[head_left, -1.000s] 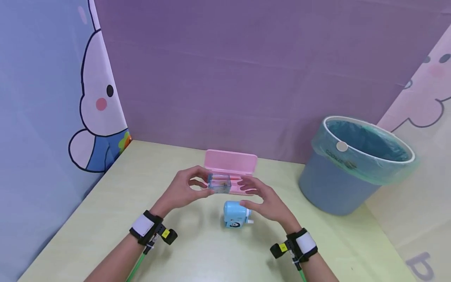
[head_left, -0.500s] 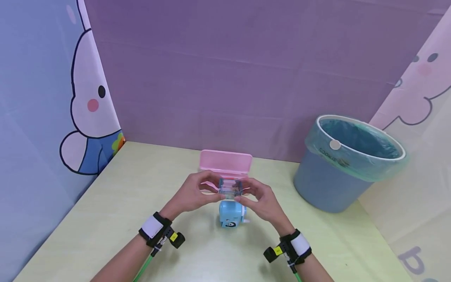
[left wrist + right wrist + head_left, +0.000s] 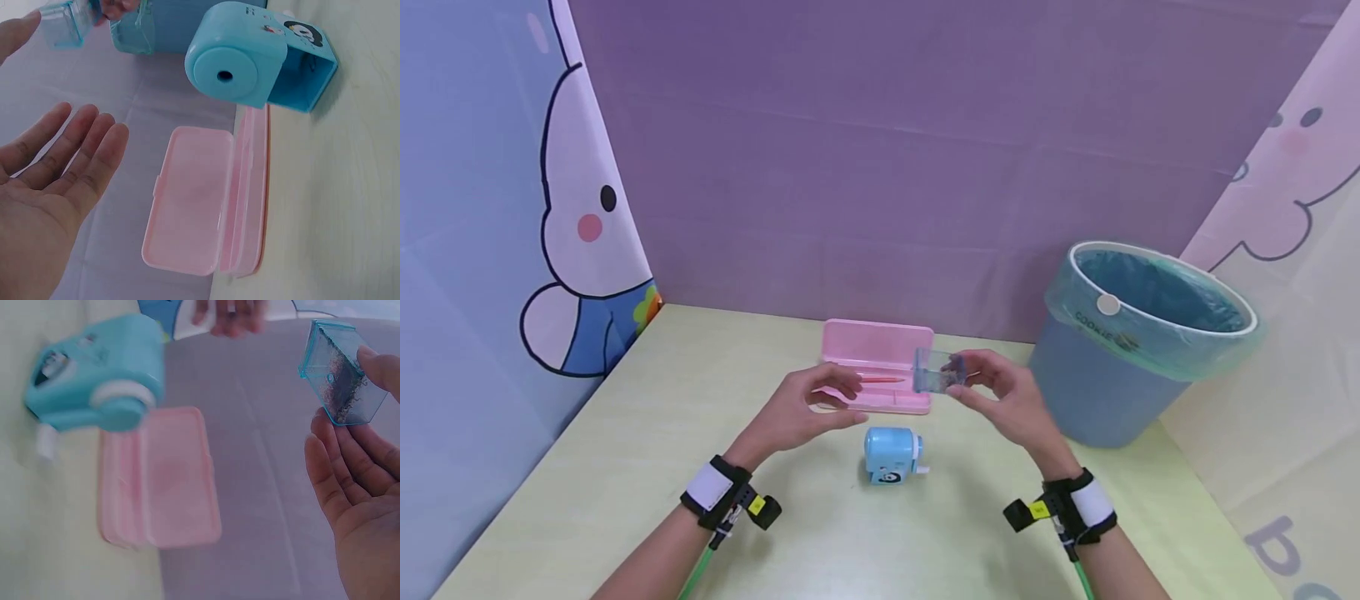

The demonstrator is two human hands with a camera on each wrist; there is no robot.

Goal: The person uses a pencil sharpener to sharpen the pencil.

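My right hand [image 3: 1011, 400] pinches a clear blue shavings drawer [image 3: 934, 372] between thumb and fingers, held up above the table. Dark pencil shavings [image 3: 344, 387] show inside the drawer in the right wrist view. To the left, my left hand [image 3: 801, 407] is raised with loosely bent fingers and nothing in them. Between the hands, nearer me, stands the blue pencil sharpener [image 3: 890, 455] with a panda picture and a white crank. Its drawer slot [image 3: 305, 78] is hollow in the left wrist view. Behind it lies an opened pink pencil case [image 3: 877, 343] with a red pencil [image 3: 882, 380] inside.
A blue-grey bin [image 3: 1108, 392] lined with a green bag stands at the right rear of the pale table [image 3: 820, 542]. A purple cloth wall [image 3: 850, 167] closes off the back, with printed cloths at both sides.
The left hand first held the drawer, then both hands held it in the middle. Now the left hand has let go, and the right hand has carried it rightward toward the bin.
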